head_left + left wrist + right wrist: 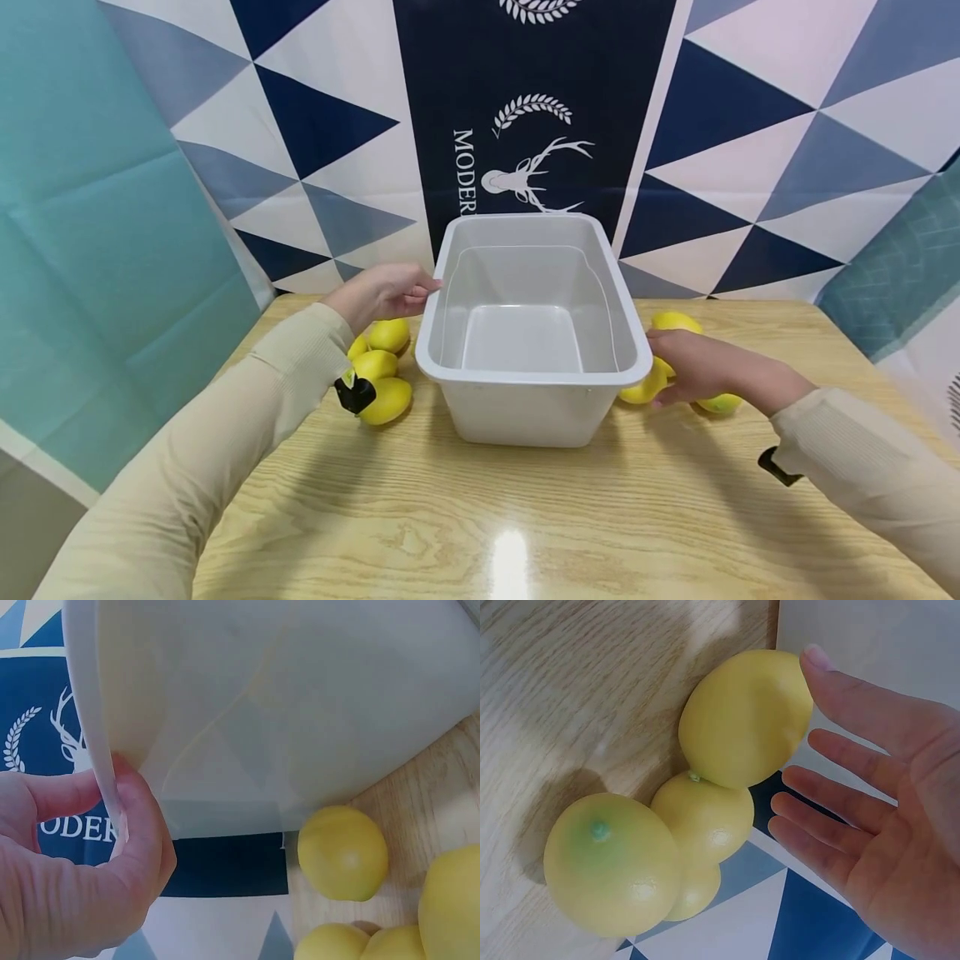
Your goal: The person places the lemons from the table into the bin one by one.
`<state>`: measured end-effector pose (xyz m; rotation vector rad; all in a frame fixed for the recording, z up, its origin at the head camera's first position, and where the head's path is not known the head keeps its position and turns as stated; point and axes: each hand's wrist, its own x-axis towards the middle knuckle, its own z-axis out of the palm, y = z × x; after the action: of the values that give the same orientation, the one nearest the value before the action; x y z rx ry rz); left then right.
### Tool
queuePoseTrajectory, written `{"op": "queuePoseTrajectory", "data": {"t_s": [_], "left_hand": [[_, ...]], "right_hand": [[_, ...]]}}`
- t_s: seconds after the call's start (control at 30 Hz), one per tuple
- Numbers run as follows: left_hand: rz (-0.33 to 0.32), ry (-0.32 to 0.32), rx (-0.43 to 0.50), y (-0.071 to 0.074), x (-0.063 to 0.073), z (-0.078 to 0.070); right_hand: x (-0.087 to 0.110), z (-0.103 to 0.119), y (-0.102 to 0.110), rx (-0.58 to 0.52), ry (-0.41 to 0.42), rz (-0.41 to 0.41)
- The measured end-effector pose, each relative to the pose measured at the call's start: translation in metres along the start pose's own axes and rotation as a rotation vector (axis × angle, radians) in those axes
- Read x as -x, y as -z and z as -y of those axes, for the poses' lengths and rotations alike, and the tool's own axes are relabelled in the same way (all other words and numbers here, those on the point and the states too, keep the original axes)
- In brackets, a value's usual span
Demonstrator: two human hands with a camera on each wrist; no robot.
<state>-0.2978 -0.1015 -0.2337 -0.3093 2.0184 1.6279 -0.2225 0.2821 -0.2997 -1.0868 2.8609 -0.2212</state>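
Note:
A light grey plastic bin (pixel 517 408) stands upright on the table, its inside bare. My left hand (pixel 393 292) pinches the bin's left rim; the left wrist view shows the thumb (pixel 67 795) on one side of the wall and curled fingers on the other. On the right, my right hand (pixel 701 367) is beside the bin, fingers extended and apart, with nothing in the palm. Its thumb tip (pixel 817 658) overlaps the edge of a yellow lemon (pixel 746 720) in the right wrist view. That lemon lies close to the bin's right side.
Several lemons (pixel 386 400) lie left of the bin, below my left forearm. More lemons, among them one with a green tip (pixel 611 862), are grouped on the right. Behind the wooden table (pixel 360 517) hangs a patterned cloth (pixel 345 133).

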Motion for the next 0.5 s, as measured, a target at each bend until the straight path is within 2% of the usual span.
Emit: {"op": "queuePoseTrajectory", "data": {"t_s": [0.17, 0.5], "left_hand": [[-0.028, -0.006, -0.010, -0.002, 0.000, 0.001], [-0.061, -0.006, -0.040, -0.005, 0.001, 0.000]], "right_hand": [[-0.001, -0.001, -0.001, -0.007, 0.006, -0.010], [-0.003, -0.006, -0.012, 0.006, 0.083, -0.085]]}}
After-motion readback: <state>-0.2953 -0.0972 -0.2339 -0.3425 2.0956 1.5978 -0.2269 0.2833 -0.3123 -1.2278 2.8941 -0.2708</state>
